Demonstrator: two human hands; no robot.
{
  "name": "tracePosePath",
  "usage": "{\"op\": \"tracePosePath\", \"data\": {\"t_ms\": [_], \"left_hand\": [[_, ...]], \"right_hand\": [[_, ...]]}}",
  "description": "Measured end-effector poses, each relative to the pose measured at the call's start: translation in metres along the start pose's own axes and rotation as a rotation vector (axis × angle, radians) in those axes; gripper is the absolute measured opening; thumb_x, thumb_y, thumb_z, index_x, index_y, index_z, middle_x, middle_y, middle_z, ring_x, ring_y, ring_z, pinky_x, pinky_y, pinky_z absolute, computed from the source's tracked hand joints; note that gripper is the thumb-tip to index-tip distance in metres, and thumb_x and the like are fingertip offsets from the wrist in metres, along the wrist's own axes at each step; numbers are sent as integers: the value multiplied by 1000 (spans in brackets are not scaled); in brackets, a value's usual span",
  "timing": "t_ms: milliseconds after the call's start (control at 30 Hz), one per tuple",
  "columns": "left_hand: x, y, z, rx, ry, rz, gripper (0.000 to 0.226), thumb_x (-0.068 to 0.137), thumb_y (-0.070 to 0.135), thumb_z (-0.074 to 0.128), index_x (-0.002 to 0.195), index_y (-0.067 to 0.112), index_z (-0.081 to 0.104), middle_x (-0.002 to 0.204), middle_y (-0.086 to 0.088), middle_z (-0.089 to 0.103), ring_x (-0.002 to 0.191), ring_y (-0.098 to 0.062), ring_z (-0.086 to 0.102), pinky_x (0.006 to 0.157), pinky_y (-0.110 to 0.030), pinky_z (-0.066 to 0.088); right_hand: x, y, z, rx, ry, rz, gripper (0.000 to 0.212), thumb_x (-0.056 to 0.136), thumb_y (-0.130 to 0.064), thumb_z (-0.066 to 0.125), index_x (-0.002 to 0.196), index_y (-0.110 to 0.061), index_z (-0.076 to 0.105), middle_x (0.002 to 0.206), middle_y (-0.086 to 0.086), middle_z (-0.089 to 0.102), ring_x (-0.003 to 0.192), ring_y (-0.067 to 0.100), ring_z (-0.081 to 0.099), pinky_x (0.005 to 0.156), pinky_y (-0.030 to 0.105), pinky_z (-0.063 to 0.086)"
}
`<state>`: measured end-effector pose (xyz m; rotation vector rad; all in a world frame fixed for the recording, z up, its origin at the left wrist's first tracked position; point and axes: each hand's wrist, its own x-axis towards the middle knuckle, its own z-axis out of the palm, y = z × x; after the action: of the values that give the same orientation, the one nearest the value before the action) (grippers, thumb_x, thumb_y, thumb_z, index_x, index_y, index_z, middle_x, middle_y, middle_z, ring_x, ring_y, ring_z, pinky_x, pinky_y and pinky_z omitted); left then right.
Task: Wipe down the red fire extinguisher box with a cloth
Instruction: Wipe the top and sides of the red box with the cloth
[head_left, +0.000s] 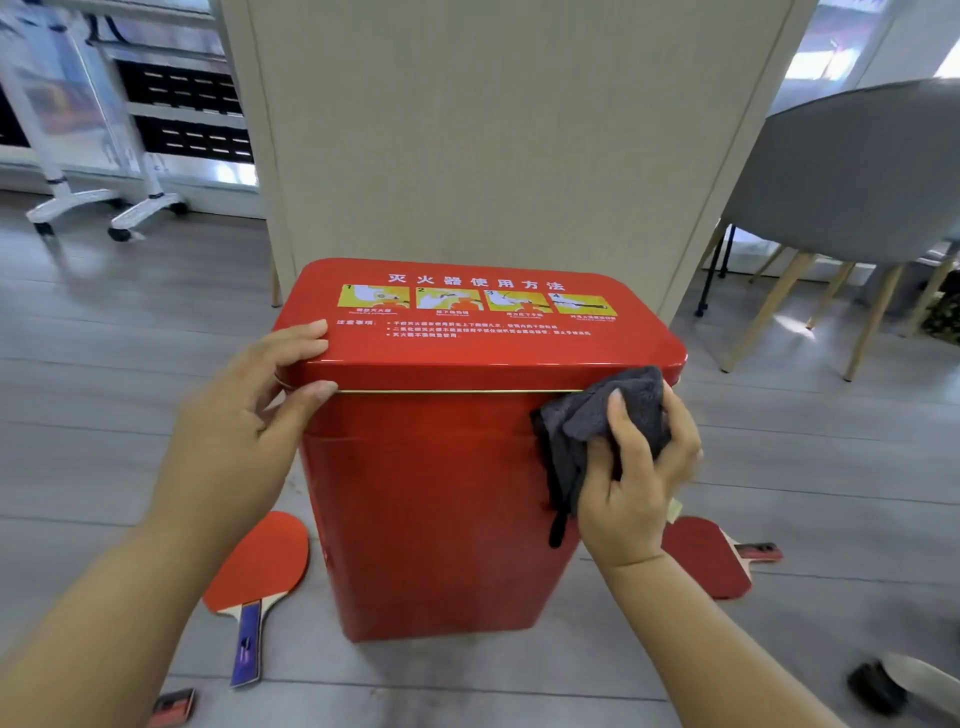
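Currently, far left: a white wheeled stand on the grey plank floor, well apart from everything else. Lower left: a small red-and-black object at the frame edge, too cropped to identify. Beside it, a red-faced table tennis paddle lies flat on the floor, handle pointing toward the camera, its blade just beside the box's lower left corner. The left hand holds the near left corner of the lid: its fingers lie curved over the top and the thumb presses the front edge at the gold seam. The red box stands upright on the floor at centre frame, lid closed, in front of a beige pillar. A yellow-and-white instruction label with four numbered pictures sits on the lid top. At the box's upper right front corner, just under the lid rim, a bunched dark grey cloth touches the front face, one end hanging down. The right hand grips the cloth, fingers curled round it, thumb on the near side. Behind the right wrist, a second red paddle lies on the floor, partly hidden. Upper right: a grey chair on wooden legs. Lower right corner: a dark object, blurred, not identifiable.
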<state>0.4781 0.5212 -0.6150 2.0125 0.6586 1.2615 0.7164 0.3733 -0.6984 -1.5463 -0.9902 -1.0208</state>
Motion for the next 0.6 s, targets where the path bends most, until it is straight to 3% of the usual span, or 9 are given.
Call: {"op": "tracePosePath", "data": {"t_ms": [100, 200, 300, 400, 500, 600], "left_hand": [[1, -1, 0, 24, -5, 8, 39, 86, 12, 62, 100, 47, 53, 108, 47, 53, 94, 20, 54, 81, 3, 38], [3, -4, -6, 50, -47, 28, 31, 87, 25, 56, 98, 54, 54, 113, 47, 51, 100, 19, 54, 86, 2, 37], [8, -9, -13, 30, -107, 35, 26, 84, 40, 47, 99, 60, 55, 121, 40, 52, 109, 3, 58, 97, -22, 45], [9, -14, -16, 7, -123, 72, 25, 91, 36, 51, 101, 58, 56, 123, 36, 53, 113, -2, 57, 98, -35, 47], [9, -18, -15, 5, -105, 98, 30, 89, 28, 48, 103, 54, 56, 121, 38, 53, 113, 1, 57, 97, -32, 47], [8, -21, -14, 0, -100, 103, 29, 90, 25, 48, 105, 49, 55, 121, 38, 52, 114, 0, 56, 99, -32, 46]], "right_hand": [[-10, -20, 15, 44, -54, -58, 31, 98, -28, 48, 126, -16, 51, 135, 18, 31, 131, 22, 30, 103, 44, 34], [-21, -55, 40, -31, -139, -283, 33, 95, -32, 53, 127, -24, 51, 134, 16, 34, 121, 26, 39, 91, 43, 39], [-30, -87, 64, -93, -131, -330, 37, 94, -35, 53, 130, -28, 49, 134, 14, 36, 114, 28, 44, 86, 44, 40], [-41, -105, 78, -118, -136, -362, 43, 90, -41, 57, 131, -32, 48, 139, 8, 34, 116, 26, 43, 89, 43, 36], [-51, -120, 90, -143, -182, -441, 47, 84, -48, 62, 129, -38, 52, 139, 2, 39, 118, 21, 43, 92, 40, 35], [-64, -126, 98, -115, -273, -614, 35, 90, -37, 53, 125, -37, 59, 139, -2, 41, 119, 19, 44, 92, 39, 35]]}}
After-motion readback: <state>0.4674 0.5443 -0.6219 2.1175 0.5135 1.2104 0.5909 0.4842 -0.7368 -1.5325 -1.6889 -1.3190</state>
